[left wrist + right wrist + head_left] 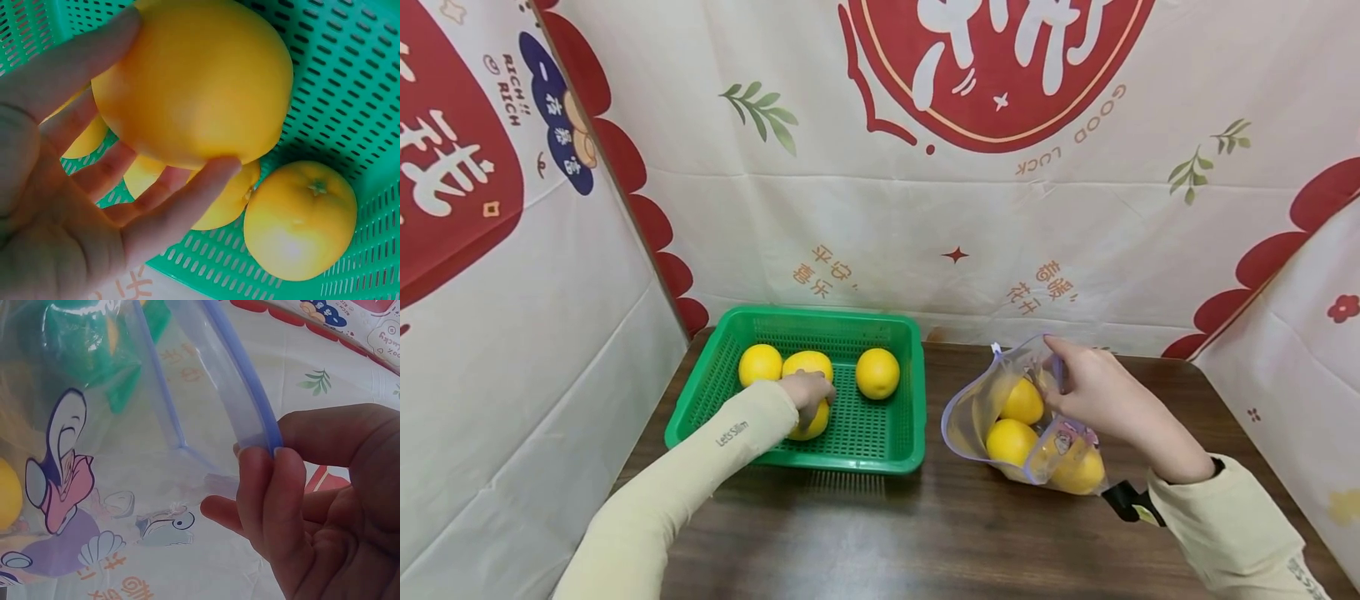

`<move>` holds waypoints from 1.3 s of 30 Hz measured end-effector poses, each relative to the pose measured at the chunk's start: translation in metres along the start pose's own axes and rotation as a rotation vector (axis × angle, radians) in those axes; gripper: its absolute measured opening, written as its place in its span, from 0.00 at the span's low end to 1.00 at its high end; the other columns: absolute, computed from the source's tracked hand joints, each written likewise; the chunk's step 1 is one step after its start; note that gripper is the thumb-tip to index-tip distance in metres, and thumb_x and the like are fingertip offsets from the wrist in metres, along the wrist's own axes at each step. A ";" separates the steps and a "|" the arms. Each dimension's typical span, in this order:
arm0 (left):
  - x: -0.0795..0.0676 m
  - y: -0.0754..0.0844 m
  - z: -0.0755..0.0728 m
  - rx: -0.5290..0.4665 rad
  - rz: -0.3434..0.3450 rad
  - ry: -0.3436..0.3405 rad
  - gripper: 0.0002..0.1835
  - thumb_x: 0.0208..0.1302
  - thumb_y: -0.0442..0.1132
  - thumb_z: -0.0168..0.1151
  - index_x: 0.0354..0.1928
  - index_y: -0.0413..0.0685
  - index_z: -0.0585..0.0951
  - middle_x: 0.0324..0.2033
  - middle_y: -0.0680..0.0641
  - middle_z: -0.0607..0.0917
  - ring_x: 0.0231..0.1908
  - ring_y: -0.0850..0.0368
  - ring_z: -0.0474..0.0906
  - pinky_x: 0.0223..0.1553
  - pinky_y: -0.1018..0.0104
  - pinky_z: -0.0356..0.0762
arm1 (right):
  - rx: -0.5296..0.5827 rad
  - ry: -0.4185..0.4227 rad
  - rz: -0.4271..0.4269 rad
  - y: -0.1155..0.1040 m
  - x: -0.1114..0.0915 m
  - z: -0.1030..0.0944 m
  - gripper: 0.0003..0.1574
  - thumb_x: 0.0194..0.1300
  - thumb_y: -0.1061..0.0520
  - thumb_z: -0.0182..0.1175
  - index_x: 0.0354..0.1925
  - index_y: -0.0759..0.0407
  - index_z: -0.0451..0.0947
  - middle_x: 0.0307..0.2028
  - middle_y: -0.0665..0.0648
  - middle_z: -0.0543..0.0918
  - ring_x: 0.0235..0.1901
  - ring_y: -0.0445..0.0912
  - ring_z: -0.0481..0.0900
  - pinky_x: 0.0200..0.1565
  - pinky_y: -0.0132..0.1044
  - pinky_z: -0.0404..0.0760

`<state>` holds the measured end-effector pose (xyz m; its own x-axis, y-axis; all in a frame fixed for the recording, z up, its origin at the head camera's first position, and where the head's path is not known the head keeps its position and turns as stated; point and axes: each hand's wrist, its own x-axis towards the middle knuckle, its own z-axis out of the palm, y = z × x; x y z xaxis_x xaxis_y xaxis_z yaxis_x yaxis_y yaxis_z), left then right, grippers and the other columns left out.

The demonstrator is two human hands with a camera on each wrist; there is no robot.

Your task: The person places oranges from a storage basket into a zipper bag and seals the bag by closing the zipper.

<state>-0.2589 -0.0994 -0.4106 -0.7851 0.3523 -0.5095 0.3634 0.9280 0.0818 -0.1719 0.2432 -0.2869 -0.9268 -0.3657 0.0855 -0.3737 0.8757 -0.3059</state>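
My left hand (808, 392) is inside a green plastic basket (872, 463), its thumb and fingers spread round a yellow-orange orange (200, 81). Behind that fruit, two more oranges sit close together, one at the left (760, 365) and one nearer the hand (807, 362). Another orange (877, 373) lies apart on the basket's right side. With thumb and fingertips my right hand (1093, 387) pinches the lilac-edged rim of a clear zip bag (973, 417). The bag's mouth gapes toward the basket, and several oranges (1011, 442) rest in it. Cartoon figures are printed on its side.
Basket and bag stand on a dark brown wooden table (880, 542), the bag to the right of the basket. A white printed cloth (880, 217) hangs along the back and both sides. Bare tabletop shows between basket and bag and along the front.
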 end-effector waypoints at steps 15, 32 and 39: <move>0.000 -0.006 -0.001 -0.069 0.002 0.038 0.30 0.40 0.30 0.73 0.50 0.52 0.77 0.48 0.47 0.76 0.44 0.48 0.70 0.42 0.54 0.74 | -0.004 0.000 -0.009 0.001 0.001 -0.001 0.43 0.46 0.66 0.64 0.57 0.83 0.59 0.28 0.59 0.78 0.17 0.40 0.67 0.23 0.32 0.70; -0.023 -0.002 -0.015 -0.198 0.236 0.380 0.30 0.41 0.36 0.74 0.51 0.52 0.75 0.47 0.45 0.76 0.48 0.47 0.70 0.48 0.51 0.69 | -0.007 -0.007 -0.008 0.001 0.002 -0.001 0.43 0.46 0.66 0.64 0.57 0.83 0.58 0.21 0.53 0.73 0.17 0.41 0.66 0.22 0.32 0.68; -0.045 0.027 -0.026 -0.358 0.312 0.532 0.31 0.43 0.38 0.73 0.54 0.52 0.74 0.52 0.46 0.73 0.48 0.47 0.67 0.48 0.53 0.69 | -0.006 0.003 -0.014 0.002 0.002 0.000 0.42 0.45 0.67 0.64 0.56 0.83 0.59 0.26 0.58 0.77 0.17 0.41 0.67 0.22 0.32 0.69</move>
<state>-0.2271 -0.0864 -0.3633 -0.8427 0.5347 0.0637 0.4960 0.7246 0.4785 -0.1744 0.2439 -0.2870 -0.9217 -0.3767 0.0925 -0.3865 0.8723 -0.2994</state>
